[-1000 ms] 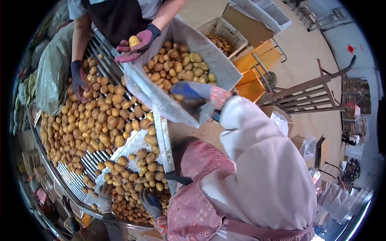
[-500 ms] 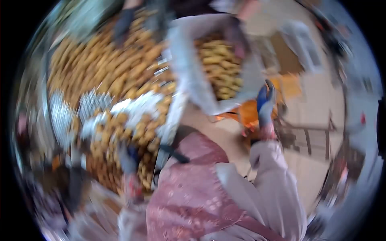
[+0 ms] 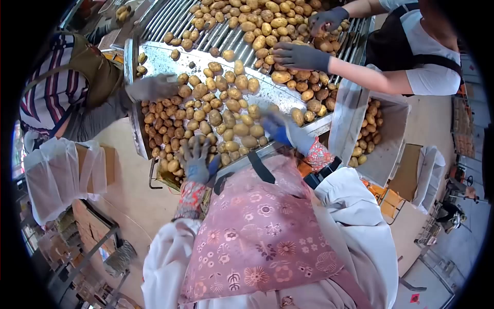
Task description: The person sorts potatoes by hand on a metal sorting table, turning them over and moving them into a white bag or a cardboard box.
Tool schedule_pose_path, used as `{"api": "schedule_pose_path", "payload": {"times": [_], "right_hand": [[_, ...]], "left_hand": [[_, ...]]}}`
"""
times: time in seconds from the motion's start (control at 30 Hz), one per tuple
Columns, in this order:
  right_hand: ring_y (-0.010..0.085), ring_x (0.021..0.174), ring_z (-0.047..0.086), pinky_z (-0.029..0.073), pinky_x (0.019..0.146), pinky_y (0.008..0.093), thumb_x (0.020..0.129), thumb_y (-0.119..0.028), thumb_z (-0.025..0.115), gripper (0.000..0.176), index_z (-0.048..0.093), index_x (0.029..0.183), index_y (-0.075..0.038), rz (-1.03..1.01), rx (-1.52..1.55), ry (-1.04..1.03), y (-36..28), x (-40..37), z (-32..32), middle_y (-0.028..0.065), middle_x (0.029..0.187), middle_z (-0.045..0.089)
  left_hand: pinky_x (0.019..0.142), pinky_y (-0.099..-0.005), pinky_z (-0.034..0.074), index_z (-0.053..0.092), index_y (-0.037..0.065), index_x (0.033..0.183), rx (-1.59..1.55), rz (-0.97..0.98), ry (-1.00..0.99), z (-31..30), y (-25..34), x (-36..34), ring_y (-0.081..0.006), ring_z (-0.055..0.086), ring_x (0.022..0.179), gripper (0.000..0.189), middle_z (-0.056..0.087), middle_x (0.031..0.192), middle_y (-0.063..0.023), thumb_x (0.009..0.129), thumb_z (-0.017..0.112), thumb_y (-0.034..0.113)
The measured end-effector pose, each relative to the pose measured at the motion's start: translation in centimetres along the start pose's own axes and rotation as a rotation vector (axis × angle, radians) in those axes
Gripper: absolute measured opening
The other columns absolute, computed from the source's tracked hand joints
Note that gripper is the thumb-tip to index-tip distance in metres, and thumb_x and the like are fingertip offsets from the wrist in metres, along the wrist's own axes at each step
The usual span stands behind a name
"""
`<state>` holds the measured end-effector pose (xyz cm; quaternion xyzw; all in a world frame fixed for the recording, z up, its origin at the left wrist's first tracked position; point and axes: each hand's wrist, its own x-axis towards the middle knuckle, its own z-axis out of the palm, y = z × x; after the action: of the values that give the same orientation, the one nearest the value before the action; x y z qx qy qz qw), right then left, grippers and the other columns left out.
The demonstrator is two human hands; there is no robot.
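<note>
Many potatoes (image 3: 216, 110) lie on a metal sorting tray (image 3: 159, 54) in front of me. My left hand (image 3: 195, 160), in a grey and blue glove, rests with fingers spread on the potatoes at the tray's near left edge. My right hand (image 3: 283, 129), in a blue and grey glove, is over the near right edge beside the potatoes; its fingers are smeared by motion. More potatoes lie on the metal rollers (image 3: 226, 38) beyond the tray.
A person at right has gloved hands (image 3: 303, 55) on the roller potatoes. Another person's gloved hand (image 3: 154, 87) reaches in from the left. A lined crate (image 3: 388, 139) with potatoes stands at right, lined boxes (image 3: 56, 175) at left, a cardboard box (image 3: 406, 172) far right.
The view has turned toward the tray. My right hand, earlier held out at the right near the lined crate, is now at the tray's edge. My left hand remains at the potatoes.
</note>
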<state>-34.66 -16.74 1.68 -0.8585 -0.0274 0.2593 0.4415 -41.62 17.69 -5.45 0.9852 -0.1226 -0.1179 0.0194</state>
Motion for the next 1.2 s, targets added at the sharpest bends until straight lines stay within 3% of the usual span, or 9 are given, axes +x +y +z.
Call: {"api": "schedule_pose_path", "payload": {"times": [0.17, 0.23, 0.53, 0.77, 0.9, 0.97, 1.03, 1.1, 1.2], "right_hand": [[0.0317, 0.11, 0.064, 0.05, 0.095, 0.0401, 0.092, -0.033, 0.06, 0.044, 0.06, 0.131, -0.012, -0.478, -0.293, 0.05, 6.5, 2.8, -1.3, 0.0202, 0.125, 0.063], [0.0294, 0.096, 0.07, 0.053, 0.09, 0.0411, 0.094, -0.04, 0.055, 0.04, 0.066, 0.119, -0.01, 0.173, -0.211, -0.036, -1.4, 5.2, -3.9, 0.0201, 0.104, 0.071], [0.035, 0.115, 0.061, 0.052, 0.086, 0.0492, 0.094, -0.025, 0.055, 0.046, 0.052, 0.139, -0.014, 0.011, -0.945, 0.014, -8.0, 15.2, 5.2, 0.0211, 0.133, 0.055], [0.0289, 0.09, 0.069, 0.053, 0.075, 0.0393, 0.092, -0.047, 0.063, 0.061, 0.053, 0.133, -0.004, -0.241, -0.757, -0.08, -1.2, 9.7, 4.9, 0.0197, 0.114, 0.065], [0.0156, 0.079, 0.061, 0.051, 0.069, 0.0317, 0.095, -0.034, 0.061, 0.04, 0.057, 0.121, -0.003, 0.309, 0.539, -0.051, -1.4, 6.0, -1.2, 0.0056, 0.081, 0.062], [0.0181, 0.081, 0.063, 0.053, 0.072, 0.0313, 0.094, -0.03, 0.063, 0.032, 0.061, 0.111, -0.003, -0.202, 0.145, 0.483, 2.7, 6.2, -3.4, 0.0062, 0.084, 0.063], [0.0228, 0.086, 0.067, 0.054, 0.076, 0.0343, 0.089, -0.022, 0.065, 0.026, 0.065, 0.108, -0.005, 0.239, 0.589, 0.452, 1.2, 7.3, -7.7, 0.0104, 0.091, 0.068], [0.0361, 0.101, 0.068, 0.054, 0.086, 0.0442, 0.088, -0.022, 0.063, 0.041, 0.061, 0.125, -0.004, -0.15, -0.398, 0.648, 4.3, 9.8, -6.8, 0.0201, 0.112, 0.069], [0.0388, 0.098, 0.069, 0.055, 0.084, 0.047, 0.086, -0.007, 0.054, 0.041, 0.061, 0.126, -0.005, 0.304, -0.564, 0.273, -1.8, 6.6, -4.7, 0.0235, 0.11, 0.068]], "left_hand": [[0.114, -0.0702, 0.013, 0.026, 0.03, 0.159, -0.116, -0.237, -0.097, -0.1, -2.4, -3.6, -0.04, 0.005, 0.153, 0.086, 0.01, 0.169, -0.002, 0.087, 0.059, 0.064], [0.117, -0.0664, 0.013, 0.025, 0.027, 0.159, -0.085, -0.253, -0.076, 0.4, -2.8, -4.4, -0.0391, 0.008, 0.153, 0.087, 0.012, 0.168, -0.0046, 0.087, 0.059, 0.062], [0.115, -0.054, 0.028, 0.049, 0.012, 0.146, -0.391, -0.133, 0.341, -3.9, -1.1, 4.0, -0.0443, 0.037, 0.139, 0.058, 0.039, 0.152, -0.0242, 0.093, 0.063, 0.031], [0.109, -0.0488, 0.039, 0.054, 0.008, 0.138, -0.6, -0.01, 0.461, -4.8, -0.5, 13.5, -0.0459, 0.043, 0.133, 0.048, 0.046, 0.143, -0.0269, 0.092, 0.065, 0.016], [0.111, -0.0495, 0.038, 0.049, 0.008, 0.144, -0.383, -0.049, 0.356, 1.4, -3.3, 18.8, -0.0472, 0.044, 0.132, 0.059, 0.043, 0.147, -0.0304, 0.092, 0.064, 0.033], [0.11, -0.0489, 0.038, 0.05, 0.008, 0.143, -0.493, -0.043, 0.27, -3.0, -1.1, 18.6, -0.048, 0.045, 0.131, 0.06, 0.045, 0.146, -0.0303, 0.091, 0.063, 0.034], [0.109, -0.0483, 0.039, 0.053, 0.009, 0.14, -0.608, 0.06, 0.24, -1.7, -1.1, 19.2, -0.0488, 0.047, 0.129, 0.056, 0.047, 0.144, -0.0295, 0.092, 0.063, 0.034], [0.109, -0.05, 0.038, 0.058, 0.008, 0.136, -0.689, 0.181, 0.172, -0.5, 0.2, 19.3, -0.0489, 0.047, 0.128, 0.051, 0.049, 0.143, -0.0287, 0.092, 0.062, 0.033], [0.108, -0.0527, 0.038, 0.061, 0.007, 0.132, -0.406, 0.235, 0.167, -1.2, 3.0, 17.1, -0.0482, 0.048, 0.126, 0.046, 0.048, 0.143, -0.0275, 0.092, 0.063, 0.031]]}}
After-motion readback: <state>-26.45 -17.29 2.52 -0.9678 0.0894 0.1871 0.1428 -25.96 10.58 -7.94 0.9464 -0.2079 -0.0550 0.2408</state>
